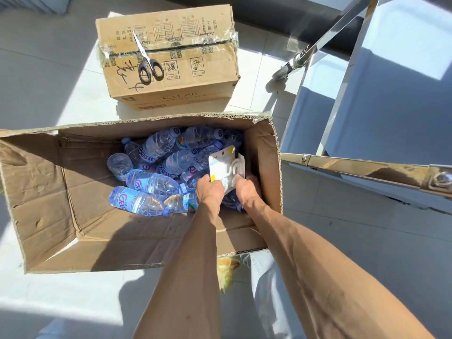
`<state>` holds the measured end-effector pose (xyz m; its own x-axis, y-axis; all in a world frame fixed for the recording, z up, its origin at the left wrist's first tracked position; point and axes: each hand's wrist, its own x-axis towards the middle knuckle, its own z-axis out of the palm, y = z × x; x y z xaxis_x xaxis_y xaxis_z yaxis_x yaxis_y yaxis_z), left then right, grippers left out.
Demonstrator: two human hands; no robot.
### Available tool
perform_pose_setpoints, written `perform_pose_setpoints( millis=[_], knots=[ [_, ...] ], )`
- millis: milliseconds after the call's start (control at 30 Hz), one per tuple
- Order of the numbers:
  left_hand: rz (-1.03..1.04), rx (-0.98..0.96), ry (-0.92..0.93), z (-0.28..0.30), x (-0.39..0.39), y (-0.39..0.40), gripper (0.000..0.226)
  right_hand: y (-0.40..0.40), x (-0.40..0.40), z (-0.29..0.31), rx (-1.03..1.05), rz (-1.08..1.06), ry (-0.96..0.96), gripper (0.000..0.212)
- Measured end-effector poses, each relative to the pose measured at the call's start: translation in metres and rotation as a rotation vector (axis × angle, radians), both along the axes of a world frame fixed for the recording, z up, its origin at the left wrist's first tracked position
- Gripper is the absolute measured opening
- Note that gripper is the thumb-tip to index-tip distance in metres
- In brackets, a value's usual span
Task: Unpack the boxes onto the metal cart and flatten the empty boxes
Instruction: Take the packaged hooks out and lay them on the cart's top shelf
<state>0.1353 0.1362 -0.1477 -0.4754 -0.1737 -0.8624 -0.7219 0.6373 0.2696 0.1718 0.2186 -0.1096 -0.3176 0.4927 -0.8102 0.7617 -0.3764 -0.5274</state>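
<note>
Fingers of both hands, left & right, are clamped on a white pkg inside open box, above water bottles.

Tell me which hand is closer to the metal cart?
Right. The right hand is down in the open box by its wall on the metal cart side; the left hand sits beside it, farther away. Both hold the white packet.
</note>
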Motion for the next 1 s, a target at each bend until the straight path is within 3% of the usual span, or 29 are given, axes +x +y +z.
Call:
perform_pose_setpoints(
  millis=[33,100,167,233,300,367,467,567,667,800,1000],
  knots=[
    [0.077,-0.019,0.028,0.003,0.000,-0.002,0.021,0.002,0.001,0.001,-0.156,-0.103,-0.076,0.060],
    [0.235,-0.037,0.087,0.011,-0.002,-0.009,0.030,-0.004,-0.001,0.000,-0.029,0.123,-0.247,0.042],
    [0.347,-0.053,0.141,0.020,-0.007,-0.021,0.036,-0.006,-0.004,0.008,-0.117,0.030,-0.249,0.041],
    [0.430,-0.073,0.206,0.029,-0.014,-0.036,0.033,-0.013,-0.006,0.017,-0.055,-0.044,-0.191,0.031],
    [0.429,-0.104,0.276,0.046,-0.022,-0.050,0.020,-0.016,-0.011,0.030,0.024,-0.093,-0.166,0.014],
    [0.349,-0.147,0.319,0.068,-0.033,-0.060,0.023,-0.018,-0.017,0.045,0.069,-0.154,-0.174,0.015],
    [0.334,-0.135,0.370,0.105,-0.052,-0.071,0.029,-0.023,-0.030,0.077,0.104,-0.080,-0.206,0.001],
    [0.364,-0.155,0.374,0.159,-0.070,-0.076,0.033,-0.033,-0.039,0.118,0.111,-0.003,-0.244,0.021],
    [0.351,-0.160,0.433,0.240,-0.087,-0.084,0.036,-0.043,-0.052,0.184,0.110,0.003,-0.230,0.026],
    [0.265,-0.103,0.582,0.345,-0.119,-0.078,0.068,-0.026,-0.080,0.292,0.105,0.019,-0.154,0.025],
    [0.211,0.057,0.710,0.509,-0.143,0.010,0.058,0.062,-0.091,0.472,0.258,-0.288,-0.041,0.037]
  ],
)
